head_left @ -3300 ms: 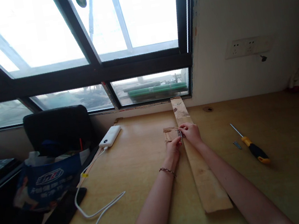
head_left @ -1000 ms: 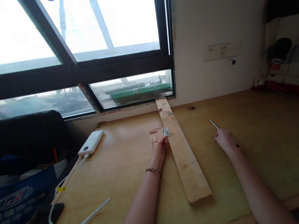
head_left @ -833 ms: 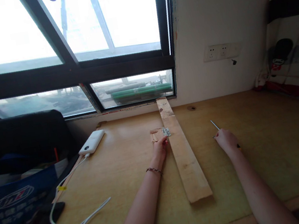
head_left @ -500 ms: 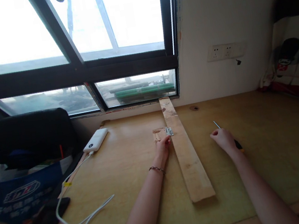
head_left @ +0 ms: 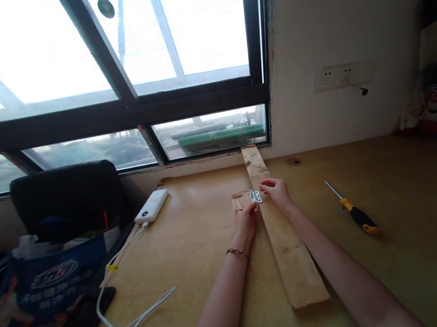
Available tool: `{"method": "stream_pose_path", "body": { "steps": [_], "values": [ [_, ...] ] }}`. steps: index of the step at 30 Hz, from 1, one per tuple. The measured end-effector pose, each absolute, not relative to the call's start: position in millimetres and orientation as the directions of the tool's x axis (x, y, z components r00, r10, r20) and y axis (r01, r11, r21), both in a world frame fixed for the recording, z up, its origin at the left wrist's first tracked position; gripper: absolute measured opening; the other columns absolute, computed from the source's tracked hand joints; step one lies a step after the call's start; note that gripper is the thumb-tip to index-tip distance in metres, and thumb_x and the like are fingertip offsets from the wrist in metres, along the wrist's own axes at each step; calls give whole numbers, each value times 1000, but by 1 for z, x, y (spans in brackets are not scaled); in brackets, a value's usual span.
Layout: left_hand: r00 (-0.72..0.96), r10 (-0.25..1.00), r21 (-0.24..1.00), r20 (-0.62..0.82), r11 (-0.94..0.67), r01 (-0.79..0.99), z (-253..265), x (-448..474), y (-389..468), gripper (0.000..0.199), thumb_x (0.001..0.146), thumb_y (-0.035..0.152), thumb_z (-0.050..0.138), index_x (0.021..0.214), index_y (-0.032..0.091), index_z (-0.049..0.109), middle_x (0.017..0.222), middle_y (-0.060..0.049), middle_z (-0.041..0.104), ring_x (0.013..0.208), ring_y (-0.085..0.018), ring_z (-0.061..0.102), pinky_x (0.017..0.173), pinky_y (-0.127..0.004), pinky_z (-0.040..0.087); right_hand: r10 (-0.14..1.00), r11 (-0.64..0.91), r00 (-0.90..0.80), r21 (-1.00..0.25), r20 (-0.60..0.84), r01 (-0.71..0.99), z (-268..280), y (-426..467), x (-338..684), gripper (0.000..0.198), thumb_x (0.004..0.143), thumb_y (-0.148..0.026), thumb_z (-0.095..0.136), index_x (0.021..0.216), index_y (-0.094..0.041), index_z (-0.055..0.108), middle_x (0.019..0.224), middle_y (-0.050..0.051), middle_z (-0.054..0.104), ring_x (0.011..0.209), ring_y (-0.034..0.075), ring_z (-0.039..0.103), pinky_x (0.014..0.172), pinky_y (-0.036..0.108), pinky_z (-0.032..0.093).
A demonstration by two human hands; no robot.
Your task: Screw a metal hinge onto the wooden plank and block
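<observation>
A long wooden plank (head_left: 293, 256) lies on the table, its far end at the window sill. Partway along its left edge, a small metal hinge (head_left: 256, 197) bridges the plank and a short wood block (head_left: 242, 199). My left hand (head_left: 246, 220) is closed at the hinge's near edge, fingertips pressed against it. Just right of the hinge, above the plank, my right hand (head_left: 276, 192) is pinched; what sits between its fingertips is too small to make out. A screwdriver (head_left: 352, 208) with a black and yellow handle rests to the right, several screws (head_left: 338, 209) beside it.
A white power bank (head_left: 152, 206) with a white cable (head_left: 138, 321) lies on the left of the table (head_left: 198, 244). Beyond that edge stand a black chair (head_left: 69, 201) and a blue bag (head_left: 54, 278). The window and wall bound the far side.
My right hand has moved left from beside the screwdriver to the hinge, uncovering the screwdriver and screws. My left hand stays at the hinge. The view has shifted slightly left.
</observation>
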State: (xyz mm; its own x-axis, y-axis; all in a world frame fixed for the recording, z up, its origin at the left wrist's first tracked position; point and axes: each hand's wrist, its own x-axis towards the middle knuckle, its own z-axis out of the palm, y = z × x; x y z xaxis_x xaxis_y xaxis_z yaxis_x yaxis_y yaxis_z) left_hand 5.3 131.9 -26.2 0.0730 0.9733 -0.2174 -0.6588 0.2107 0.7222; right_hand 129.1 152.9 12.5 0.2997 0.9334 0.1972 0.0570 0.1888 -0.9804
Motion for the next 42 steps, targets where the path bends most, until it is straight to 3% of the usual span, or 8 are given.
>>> {"method": "stream_pose_path", "body": {
  "steps": [3, 6, 21, 27, 31, 34, 38, 42],
  "values": [
    [85, 975, 716, -207, 210, -666, -28, 5, 133, 19, 52, 10, 70, 67, 9, 58, 55, 2, 56, 42, -3, 46, 41, -14, 37, 896, 235, 303, -927, 323, 294, 2, 161, 127, 22, 62, -33, 63, 76, -16, 68, 75, 5, 69, 70, 19, 64, 64, 30, 51],
    [86, 976, 712, -202, 207, -671, -30, 5, 135, 21, 52, 10, 71, 69, 9, 59, 57, 2, 58, 43, -3, 47, 41, -14, 38, 879, 260, 272, -870, 393, 419, -1, 160, 128, 18, 64, -30, 62, 75, -18, 69, 73, 4, 70, 69, 18, 64, 67, 29, 50],
    [114, 963, 712, -244, 257, -653, -30, 5, 135, 15, 56, 7, 67, 68, 11, 58, 57, 2, 56, 42, -2, 46, 40, -13, 37, 873, 209, 211, -728, 440, 653, 8, 150, 123, 14, 65, -31, 60, 60, -18, 63, 57, 0, 62, 54, 13, 55, 53, 22, 37],
    [121, 963, 718, -240, 260, -645, -29, 4, 135, 12, 58, 8, 64, 66, 13, 57, 56, 3, 52, 41, -2, 42, 40, -14, 35, 888, 188, 196, -718, 416, 671, 9, 150, 123, 13, 64, -31, 62, 68, -18, 65, 66, 1, 64, 59, 13, 54, 57, 24, 39],
    [143, 970, 730, -198, 243, -639, -28, 2, 134, 12, 58, 11, 65, 64, 13, 55, 51, 5, 45, 39, -1, 35, 37, -15, 28, 922, 290, 27, -734, 386, 614, 17, 144, 127, 54, 57, -33, 70, 109, -22, 56, 98, 2, 64, 63, 12, 55, 61, 25, 44],
    [169, 965, 736, -199, 261, -625, -28, -1, 134, 14, 57, 12, 66, 62, 12, 53, 50, 6, 43, 38, -1, 31, 37, -15, 24, 921, 379, -172, -699, 350, 607, 22, 138, 130, 77, 53, -32, 73, 124, -25, 44, 114, 4, 58, 74, 14, 58, 69, 28, 45],
    [191, 956, 717, -224, 294, -632, -27, -3, 135, 18, 55, 11, 67, 61, 12, 50, 48, 7, 38, 36, 1, 24, 36, -15, 19, 908, 412, -249, -615, 336, 672, 24, 137, 130, 88, 53, -26, 72, 132, -25, 33, 115, 4, 58, 98, 22, 55, 82, 32, 42],
    [128, 969, 760, -213, 247, -602, -25, -1, 134, 22, 55, 15, 69, 65, 13, 49, 48, 8, 38, 36, 0, 24, 37, -16, 18, 908, 405, -239, -576, 343, 710, 21, 139, 128, 86, 56, -27, 71, 132, -25, 31, 112, 3, 60, 100, 22, 55, 83, 33, 42]
  ]
}}
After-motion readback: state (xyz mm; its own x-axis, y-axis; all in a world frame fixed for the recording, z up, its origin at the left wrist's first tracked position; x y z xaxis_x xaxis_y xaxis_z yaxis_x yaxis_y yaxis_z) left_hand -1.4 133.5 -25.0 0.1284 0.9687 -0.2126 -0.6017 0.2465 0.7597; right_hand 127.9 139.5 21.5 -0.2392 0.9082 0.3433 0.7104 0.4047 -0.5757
